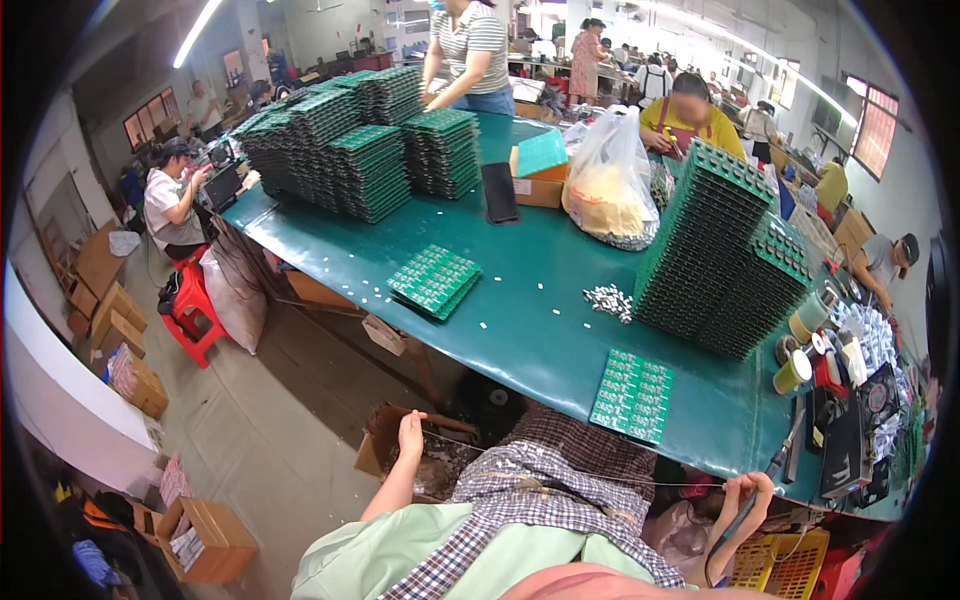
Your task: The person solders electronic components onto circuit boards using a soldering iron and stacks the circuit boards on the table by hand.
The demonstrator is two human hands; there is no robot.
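Observation:
My left hand is raised at the left of my lap, fingers closed on one end of a thin silvery wire. The wire runs taut across my checked apron to my right hand, by the table's front edge. My right hand is closed around a dark pen-shaped tool with a cord, which looks like a soldering iron; how the fingers hold the wire there is too small to tell. Beyond the apron, a green circuit board panel lies at the table's edge, touched by neither hand.
The green table carries tall stacks of circuit boards, a small stack, loose small white parts, a black phone and a plastic bag. Wire spools stand right. Co-workers sit and stand around.

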